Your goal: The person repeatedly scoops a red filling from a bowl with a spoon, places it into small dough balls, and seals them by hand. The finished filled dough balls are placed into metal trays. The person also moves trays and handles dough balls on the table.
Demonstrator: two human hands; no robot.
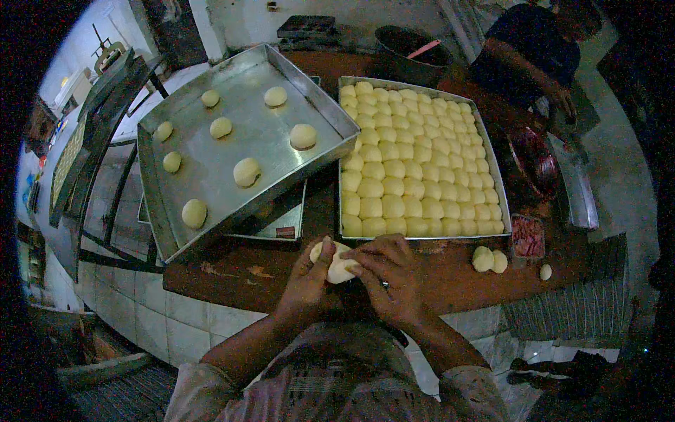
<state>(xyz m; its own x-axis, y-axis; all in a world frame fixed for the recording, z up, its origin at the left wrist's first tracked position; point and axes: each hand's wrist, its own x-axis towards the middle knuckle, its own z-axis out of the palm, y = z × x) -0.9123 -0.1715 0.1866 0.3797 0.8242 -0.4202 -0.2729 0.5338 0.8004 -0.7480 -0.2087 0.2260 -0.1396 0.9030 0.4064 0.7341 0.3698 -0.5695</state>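
Observation:
My left hand [312, 271] and my right hand [387, 271] hold one piece of pale dough [340, 264] between them, close to the table's front edge. The right fingertips press on its right side, while the left thumb lies over its upper left. Just beyond my right hand stands a metal tray of dough balls [414, 166], packed in tight rows. To the left a larger metal baking tray [211, 142] sits tilted on top of another tray, with several dough balls [247, 172] spaced apart in it.
On the wooden table [448, 287] at right are two touching dough balls [483, 259], a small dough ball [546, 271] and a clear tub of reddish filling [527, 237]. A dark pot [414, 50] stands at the back. Another person [527, 58] is at the far right. A dark rack [95, 142] stands left.

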